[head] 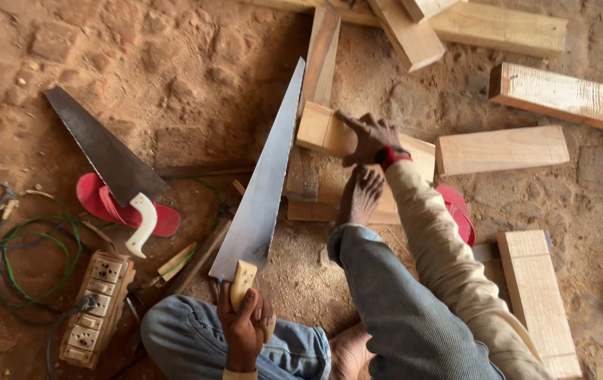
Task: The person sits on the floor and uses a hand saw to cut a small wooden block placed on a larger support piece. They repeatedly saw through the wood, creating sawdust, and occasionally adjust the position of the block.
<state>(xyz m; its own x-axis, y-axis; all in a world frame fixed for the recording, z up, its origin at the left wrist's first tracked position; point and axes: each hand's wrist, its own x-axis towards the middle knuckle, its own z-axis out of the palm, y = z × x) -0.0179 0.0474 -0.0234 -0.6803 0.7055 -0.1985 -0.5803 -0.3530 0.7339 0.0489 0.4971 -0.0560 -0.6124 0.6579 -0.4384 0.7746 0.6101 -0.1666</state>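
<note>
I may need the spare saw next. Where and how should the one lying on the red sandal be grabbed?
Take the spare saw by its white handle, the end nearest the person. Come from the near side, beside the socket strip, closing round the curved grip. The dark blade runs away up-left with a toothed edge, so avoid it. The left hand is closest but already holds another saw.

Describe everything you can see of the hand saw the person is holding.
The hand saw has a long, bare grey metal blade that tapers to a point near the upper wood pieces, with teeth along its right edge. Its handle looks like pale wood. The left hand grips that handle, low in the picture above the knee. The blade slants up and to the right over the dirt floor, its toothed edge beside the wooden block that the right hand rests on.
</note>
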